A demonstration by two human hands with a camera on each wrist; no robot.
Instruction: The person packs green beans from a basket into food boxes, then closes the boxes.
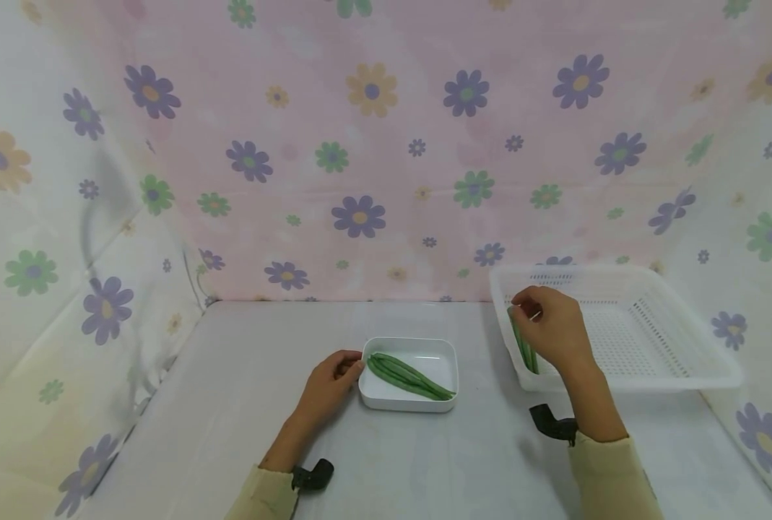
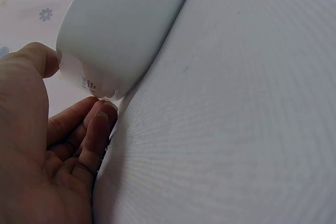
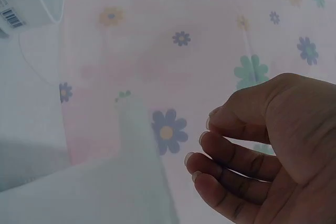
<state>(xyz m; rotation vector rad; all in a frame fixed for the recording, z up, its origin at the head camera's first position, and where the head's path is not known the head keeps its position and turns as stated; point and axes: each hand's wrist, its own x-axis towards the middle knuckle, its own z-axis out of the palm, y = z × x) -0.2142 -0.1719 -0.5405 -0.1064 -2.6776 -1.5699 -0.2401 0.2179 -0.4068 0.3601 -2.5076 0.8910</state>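
A right hand [image 1: 551,328], fingers half curled and pinching nothing visible, hangs above green beans [image 1: 527,354] at the eight o'clock side of a white basket [image 1: 658,383]. The left hand [image 1: 327,383], fingers loosely bent, touches a white box [image 1: 405,406] at nine o'clock; the box's beans [image 1: 411,377] point toward four.
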